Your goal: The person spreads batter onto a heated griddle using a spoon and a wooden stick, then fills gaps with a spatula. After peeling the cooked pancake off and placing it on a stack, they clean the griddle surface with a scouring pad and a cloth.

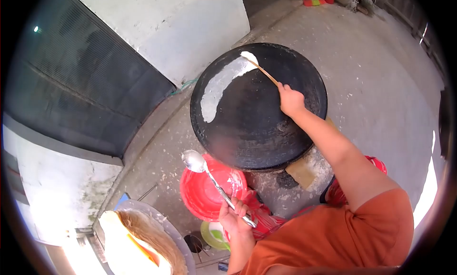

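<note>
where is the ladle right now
In the head view, the ladle is in the person's left hand, its scoop end by the upper left rim of the red basin, just below the black griddle.

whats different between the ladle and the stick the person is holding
The ladle is shiny silver metal, while the stick is plain tan.
The ladle is in the left hand, held up near the red basin; the stick is in the right hand, reaching over the black griddle.
Both are long and slender-handled.
</note>
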